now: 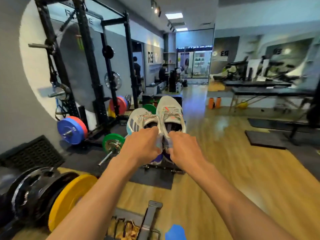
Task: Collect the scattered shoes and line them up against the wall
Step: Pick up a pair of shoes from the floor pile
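I have both arms stretched out at mid-frame, each hand carrying a pale sneaker. My left hand (143, 144) is curled round the heel of one shoe (138, 118), which has dark side stripes and a light blue sole. My right hand (183, 148) pinches the heel of the second shoe (170, 110), whose toe sits higher in the frame. The two shoes touch side by side, toes pointing away from me, held up in the air above the wood floor (225, 170). A black rack (83, 66) fills the upper left, a yellow plate (69, 201) leans at lower left, and dark tables (268, 90) stand at the right.
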Action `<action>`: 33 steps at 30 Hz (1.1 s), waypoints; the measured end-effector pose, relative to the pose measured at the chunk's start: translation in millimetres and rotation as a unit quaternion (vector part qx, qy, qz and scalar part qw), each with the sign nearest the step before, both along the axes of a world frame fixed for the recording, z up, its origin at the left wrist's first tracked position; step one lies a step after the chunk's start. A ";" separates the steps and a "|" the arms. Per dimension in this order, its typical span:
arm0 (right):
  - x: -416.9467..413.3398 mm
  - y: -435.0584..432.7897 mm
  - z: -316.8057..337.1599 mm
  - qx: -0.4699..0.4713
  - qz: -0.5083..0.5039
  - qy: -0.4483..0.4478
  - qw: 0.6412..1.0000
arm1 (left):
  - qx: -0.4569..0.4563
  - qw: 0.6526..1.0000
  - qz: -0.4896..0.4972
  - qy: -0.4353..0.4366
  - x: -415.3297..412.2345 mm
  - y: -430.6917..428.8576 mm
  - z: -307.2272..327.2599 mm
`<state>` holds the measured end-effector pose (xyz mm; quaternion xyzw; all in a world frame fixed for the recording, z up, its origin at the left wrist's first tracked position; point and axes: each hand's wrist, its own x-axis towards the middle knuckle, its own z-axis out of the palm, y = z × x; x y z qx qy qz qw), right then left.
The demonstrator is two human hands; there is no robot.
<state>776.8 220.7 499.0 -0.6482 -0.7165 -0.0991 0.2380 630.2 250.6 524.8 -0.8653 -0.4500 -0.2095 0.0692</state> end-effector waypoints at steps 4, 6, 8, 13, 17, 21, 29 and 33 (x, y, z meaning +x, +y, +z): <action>76.6 -32.8 -4.6 -0.022 -0.070 -0.005 0.997 | -0.037 0.997 -0.071 0.010 79.9 -10.1 -9.0; 119.1 -50.1 -2.8 -0.030 -0.104 -0.009 0.994 | -0.032 0.993 -0.110 0.007 126.1 -14.9 -10.5; 162.2 -68.0 0.1 -0.029 -0.136 -0.010 0.990 | -0.034 0.988 -0.149 0.008 175.0 -21.0 -9.7; 272.5 -119.2 6.4 -0.052 -0.234 -0.012 0.971 | -0.033 0.972 -0.231 0.018 305.6 -49.8 -7.5; 351.8 -166.3 10.2 -0.066 -0.303 -0.004 0.951 | -0.043 0.955 -0.292 0.024 402.1 -78.2 -8.6; 425.2 -208.5 10.7 -0.066 -0.369 0.009 0.927 | -0.048 0.933 -0.356 0.032 489.8 -107.6 -6.5; 546.3 -259.9 -4.4 -0.070 -0.478 0.029 0.875 | -0.073 0.893 -0.442 0.053 640.3 -145.1 -18.9; 598.1 -270.5 -2.9 -0.077 -0.513 0.038 0.854 | -0.078 0.870 -0.481 0.069 711.7 -147.5 -23.5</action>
